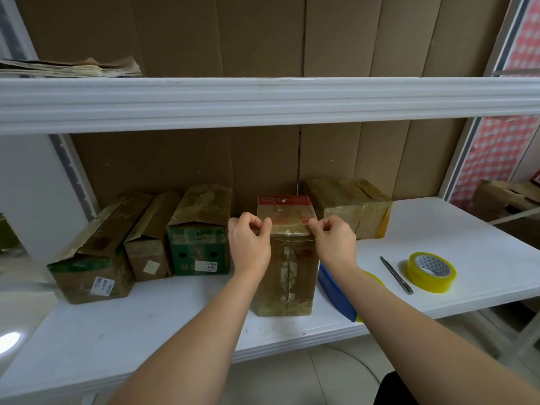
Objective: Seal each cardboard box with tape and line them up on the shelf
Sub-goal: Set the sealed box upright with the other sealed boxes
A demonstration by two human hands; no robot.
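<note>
At the centre of the frame we saw a tall cardboard box (287, 258) standing on the white shelf (467, 229), its brown front scuffed and pale along the middle seam, a red band on the far edge of its top. Our left hand (248, 244) and right hand (333, 241) each pinched an end of a clear tape strip (289, 229) lying across the top's near edge. At lower right lay a yellow tape roll (432, 271) beside a knife (396, 274).

Tape roll (432, 272) right of knife (396, 274) on shelf (175, 311)
</note>
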